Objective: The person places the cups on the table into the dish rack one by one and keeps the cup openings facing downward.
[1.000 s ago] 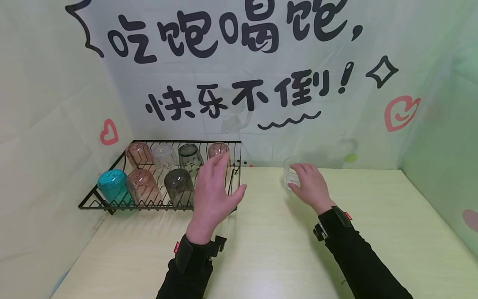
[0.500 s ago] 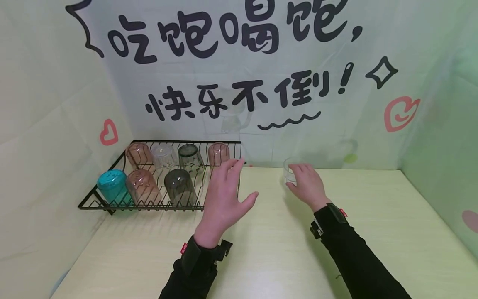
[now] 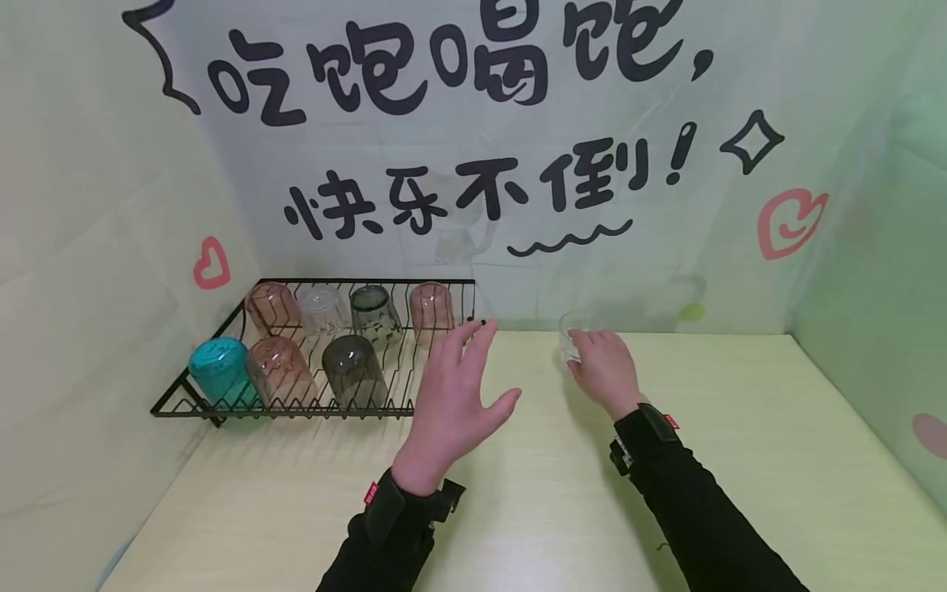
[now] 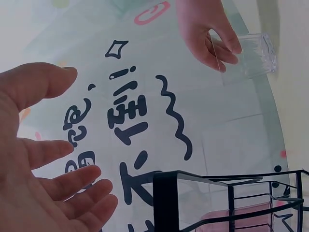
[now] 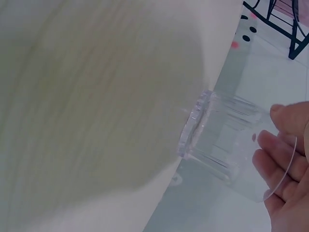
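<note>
A clear glass [image 3: 567, 339] stands upright on the table in front of the back wall. My right hand [image 3: 605, 370] holds it near the rim; in the right wrist view the thumb is against one side of the glass [image 5: 224, 137] and the fingers lie on the other. Nothing is in my left hand [image 3: 455, 407], which hovers by the right end of the black wire rack [image 3: 296, 413] with thumb and fingers spread. In the left wrist view, the loosely bent fingers of that hand [image 4: 58, 159] are apart from everything.
On the rack, tumblers stand upside down: a blue one [image 3: 219, 370], several pink ones [image 3: 281, 370], a clear one [image 3: 323, 310] and two grey ones [image 3: 355, 370]. A lettered cloth [image 3: 473, 247] hangs behind the table [image 3: 503, 526], and cloth walls close both sides.
My left hand has moved to the right, away from the front of the rack. My right hand has shifted slightly left and its fingers have drawn in on the clear glass, which stays put.
</note>
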`<state>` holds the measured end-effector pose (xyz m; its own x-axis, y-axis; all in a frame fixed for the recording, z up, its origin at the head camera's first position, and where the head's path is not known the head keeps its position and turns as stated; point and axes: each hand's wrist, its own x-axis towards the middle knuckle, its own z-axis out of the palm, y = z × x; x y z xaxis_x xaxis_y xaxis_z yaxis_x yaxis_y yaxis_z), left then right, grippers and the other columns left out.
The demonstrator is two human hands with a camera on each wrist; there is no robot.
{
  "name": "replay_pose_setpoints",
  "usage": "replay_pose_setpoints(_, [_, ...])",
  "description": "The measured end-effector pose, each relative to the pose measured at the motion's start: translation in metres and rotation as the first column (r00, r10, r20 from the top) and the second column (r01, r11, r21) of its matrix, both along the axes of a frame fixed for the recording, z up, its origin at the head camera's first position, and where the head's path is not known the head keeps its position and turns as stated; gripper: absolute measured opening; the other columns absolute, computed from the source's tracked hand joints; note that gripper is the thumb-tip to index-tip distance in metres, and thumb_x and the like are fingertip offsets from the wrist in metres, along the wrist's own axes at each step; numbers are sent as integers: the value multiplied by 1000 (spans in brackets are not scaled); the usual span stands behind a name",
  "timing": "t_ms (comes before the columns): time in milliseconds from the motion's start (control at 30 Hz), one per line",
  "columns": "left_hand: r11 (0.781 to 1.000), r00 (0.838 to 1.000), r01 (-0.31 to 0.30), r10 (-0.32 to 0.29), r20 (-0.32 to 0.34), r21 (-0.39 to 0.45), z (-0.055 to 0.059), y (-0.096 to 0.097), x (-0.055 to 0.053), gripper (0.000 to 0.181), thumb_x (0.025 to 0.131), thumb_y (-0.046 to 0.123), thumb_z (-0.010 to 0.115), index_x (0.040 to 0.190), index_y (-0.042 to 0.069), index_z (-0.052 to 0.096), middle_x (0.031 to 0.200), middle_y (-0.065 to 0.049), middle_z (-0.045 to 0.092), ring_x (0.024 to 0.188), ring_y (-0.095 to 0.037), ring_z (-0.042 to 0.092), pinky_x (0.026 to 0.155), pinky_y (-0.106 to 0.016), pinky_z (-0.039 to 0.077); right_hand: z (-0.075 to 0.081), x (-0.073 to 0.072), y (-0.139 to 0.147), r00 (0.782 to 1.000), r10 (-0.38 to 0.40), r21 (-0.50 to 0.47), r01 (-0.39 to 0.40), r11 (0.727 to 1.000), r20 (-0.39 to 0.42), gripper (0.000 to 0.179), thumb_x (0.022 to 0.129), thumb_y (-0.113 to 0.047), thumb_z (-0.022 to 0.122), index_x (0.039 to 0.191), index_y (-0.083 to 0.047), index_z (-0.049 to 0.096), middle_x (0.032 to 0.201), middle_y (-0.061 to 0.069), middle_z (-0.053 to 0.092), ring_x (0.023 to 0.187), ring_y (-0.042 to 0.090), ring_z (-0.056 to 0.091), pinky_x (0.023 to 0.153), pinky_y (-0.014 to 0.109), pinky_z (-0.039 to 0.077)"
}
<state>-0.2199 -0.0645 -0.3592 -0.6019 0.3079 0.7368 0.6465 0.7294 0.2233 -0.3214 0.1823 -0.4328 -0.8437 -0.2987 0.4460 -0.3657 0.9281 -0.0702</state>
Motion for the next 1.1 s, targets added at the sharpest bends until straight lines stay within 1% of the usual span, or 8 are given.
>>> replay_pose_setpoints(167, [1000,1000,0,0,1,-6,-1,1,0,78,71,38,69,136,12,34,129,-14,41,115,-28,38,94,-39,32,-4,-1,0,999,-25,21,26,999,-31,39,79,-15,64,115,-3,54,98,14,62,92,31,53,89,41,37])
replay_pose_setpoints(333, [1000,1000,-2,2,-2,-9,-2,1,0,79,71,37,69,136,11,34,128,-14,41,114,-28,38,94,-39,33,-6,-1,-1,997,-49,-2,49,999,-52,29,80,-10,60,108,-4,57,92,12,63,87,30,54,86,41,38])
replay_pose_setpoints(433, [1000,1000,-2,2,-2,-11,-2,2,0,79,70,38,69,136,11,34,128,-14,41,114,-28,39,93,-40,34,-7,-1,-2,997,-65,-24,63,998,-49,23,82,-7,57,104,-4,59,90,11,64,85,29,53,86,42,38])
replay_pose_setpoints(567, [1000,1000,1,-1,0,-18,-2,4,1,77,71,38,68,136,11,34,128,-14,41,115,-28,38,94,-40,33,-8,1,-2,996,-77,-41,75,996,-38,20,82,-7,56,101,-5,59,90,11,64,85,29,53,88,42,36])
replay_pose_setpoints(733, [1000,1000,2,-2,7,-22,-2,5,2,77,71,37,68,135,11,35,129,-13,40,117,-28,38,97,-39,31,-8,3,-1,996,-69,-40,67,997,-48,18,82,-7,57,100,-6,60,88,10,64,84,28,54,87,42,37])
replay_pose_setpoints(900, [1000,1000,14,-14,17,-27,-3,6,4,77,72,38,68,136,11,34,130,-12,40,119,-27,37,99,-38,28,-5,7,1,997,-59,-62,56,997,-47,18,80,-8,61,98,-7,61,86,8,64,80,27,54,86,42,38])
replay_pose_setpoints(1100, [1000,1000,14,-14,20,-20,-2,6,4,78,71,37,69,136,11,35,129,-12,40,117,-27,38,98,-38,30,0,14,1,998,-35,-94,31,995,-44,18,81,-9,60,98,-8,62,86,7,65,78,27,56,86,43,38])
